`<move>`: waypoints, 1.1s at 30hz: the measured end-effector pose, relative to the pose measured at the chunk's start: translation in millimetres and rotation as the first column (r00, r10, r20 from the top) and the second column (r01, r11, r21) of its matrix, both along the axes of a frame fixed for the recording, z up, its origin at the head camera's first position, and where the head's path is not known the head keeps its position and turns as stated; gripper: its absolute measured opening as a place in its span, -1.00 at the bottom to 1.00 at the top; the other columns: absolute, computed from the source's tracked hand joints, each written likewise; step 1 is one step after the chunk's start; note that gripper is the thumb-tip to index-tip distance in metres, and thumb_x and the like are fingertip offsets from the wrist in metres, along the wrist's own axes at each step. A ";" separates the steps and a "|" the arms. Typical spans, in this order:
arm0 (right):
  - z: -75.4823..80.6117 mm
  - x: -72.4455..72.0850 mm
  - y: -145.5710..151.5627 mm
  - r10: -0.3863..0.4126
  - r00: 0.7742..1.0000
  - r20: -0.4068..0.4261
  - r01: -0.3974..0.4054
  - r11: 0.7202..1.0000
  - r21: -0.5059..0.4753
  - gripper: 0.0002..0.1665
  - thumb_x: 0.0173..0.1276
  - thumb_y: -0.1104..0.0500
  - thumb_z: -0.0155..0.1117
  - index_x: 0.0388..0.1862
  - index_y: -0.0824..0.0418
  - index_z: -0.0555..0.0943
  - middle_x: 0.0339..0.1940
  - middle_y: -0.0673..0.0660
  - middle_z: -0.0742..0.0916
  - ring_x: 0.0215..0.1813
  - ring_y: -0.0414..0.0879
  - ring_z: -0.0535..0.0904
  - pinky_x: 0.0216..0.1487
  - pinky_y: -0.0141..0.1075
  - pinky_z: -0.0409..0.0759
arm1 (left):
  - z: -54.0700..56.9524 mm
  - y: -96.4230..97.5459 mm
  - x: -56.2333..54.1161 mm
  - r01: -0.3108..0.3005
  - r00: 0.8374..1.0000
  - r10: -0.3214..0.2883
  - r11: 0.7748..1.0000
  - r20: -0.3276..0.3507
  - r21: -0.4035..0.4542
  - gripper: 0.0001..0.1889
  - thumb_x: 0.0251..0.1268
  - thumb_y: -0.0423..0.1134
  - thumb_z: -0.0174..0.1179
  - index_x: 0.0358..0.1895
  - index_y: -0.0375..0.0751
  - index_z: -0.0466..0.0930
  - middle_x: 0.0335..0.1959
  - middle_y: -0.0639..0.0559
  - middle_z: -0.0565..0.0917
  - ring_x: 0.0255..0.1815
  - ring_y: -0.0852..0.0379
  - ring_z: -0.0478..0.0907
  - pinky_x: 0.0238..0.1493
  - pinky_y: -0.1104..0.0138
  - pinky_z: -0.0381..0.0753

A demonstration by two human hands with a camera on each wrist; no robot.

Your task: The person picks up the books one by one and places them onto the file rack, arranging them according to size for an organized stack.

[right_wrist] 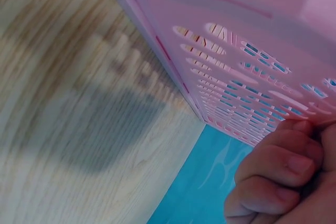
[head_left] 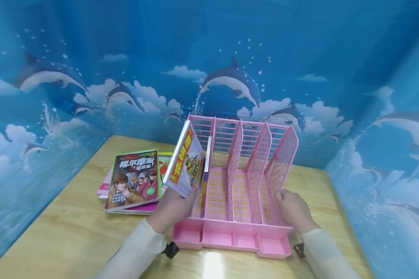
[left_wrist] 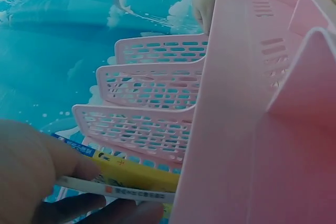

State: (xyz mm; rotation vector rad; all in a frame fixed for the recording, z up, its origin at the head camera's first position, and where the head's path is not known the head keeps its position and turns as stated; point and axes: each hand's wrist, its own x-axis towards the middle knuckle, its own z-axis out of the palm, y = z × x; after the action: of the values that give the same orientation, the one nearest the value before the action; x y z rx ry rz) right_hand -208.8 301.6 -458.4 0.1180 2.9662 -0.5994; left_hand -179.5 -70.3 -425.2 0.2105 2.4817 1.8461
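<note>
In my left hand [head_left: 172, 209] is a book [head_left: 186, 164] with an orange title panel, gripped by its lower near end with the thumb along one side. It leans at the leftmost slot of a pink desktop file rack [head_left: 246, 223]. Beside it, a thin yellow-and-blue book [left_wrist: 136, 174] stands upright against the first divider. My right hand [head_left: 293, 209] holds the near edge of the rack's right side wall [head_left: 283, 159]; its curled fingers [right_wrist: 273, 166] show at the perforated panel in the right wrist view.
Several books lie stacked left of the rack, a detective comic [head_left: 134, 178] on top. Small open trays [head_left: 246, 238] run along the rack's front. The wooden table [head_left: 63, 217] meets dolphin-printed blue sheeting [head_left: 153, 46] behind and at both sides.
</note>
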 end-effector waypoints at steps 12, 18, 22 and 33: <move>-2.0 2.0 -2.4 0.011 1.000 -0.007 -0.011 1.000 0.007 -0.39 0.70 -0.10 -0.34 -0.43 0.14 0.51 -0.52 0.09 0.60 -0.43 -0.02 0.50 -0.36 -0.09 0.54 | -10.9 14.2 -25.0 0.208 0.974 -0.222 0.953 -0.041 -0.221 0.05 0.28 -0.14 0.46 0.69 0.02 -0.08 0.50 -0.20 0.40 0.17 -0.13 0.64 -0.21 0.18 0.79; 0.8 0.2 -1.9 0.022 1.000 -0.013 -0.022 1.000 0.001 -0.36 0.70 -0.11 -0.34 -0.34 0.17 0.59 -0.52 0.08 0.61 -0.43 -0.03 0.52 -0.33 -0.06 0.58 | -24.0 10.8 -30.1 0.247 0.935 -0.322 0.893 -0.149 -0.377 0.00 0.38 -0.37 0.27 0.71 -0.10 -0.22 0.50 -0.25 0.41 0.20 -0.14 0.65 0.08 0.05 0.73; 1.1 0.6 -1.8 0.017 1.000 -0.012 -0.017 1.000 -0.004 -0.36 0.71 -0.12 -0.35 -0.39 0.15 0.56 -0.54 0.09 0.59 -0.43 -0.03 0.51 -0.33 -0.07 0.57 | -26.1 13.6 -32.6 0.178 0.949 -0.279 0.859 -0.148 -0.480 -0.05 0.34 -0.37 0.32 0.69 -0.16 -0.07 0.40 -0.24 0.54 0.17 -0.12 0.67 0.17 0.03 0.69; -0.9 1.2 -1.4 0.004 1.000 -0.012 -0.004 1.000 -0.016 -0.36 0.70 -0.13 -0.35 -0.44 0.14 0.52 -0.56 0.08 0.57 -0.45 -0.03 0.50 -0.33 -0.11 0.54 | -23.7 18.4 -37.1 0.054 0.996 -0.079 0.912 -0.045 -0.406 -0.52 0.34 -0.32 0.37 0.28 -0.19 0.46 0.02 -0.11 0.72 -0.05 -0.04 0.69 -0.03 0.09 0.73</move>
State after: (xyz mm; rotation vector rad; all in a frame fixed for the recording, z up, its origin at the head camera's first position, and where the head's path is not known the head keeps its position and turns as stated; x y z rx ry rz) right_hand -207.6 300.3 -459.3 0.1078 2.9720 -0.6254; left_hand -216.5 -51.9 -448.9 0.3305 2.7855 1.2747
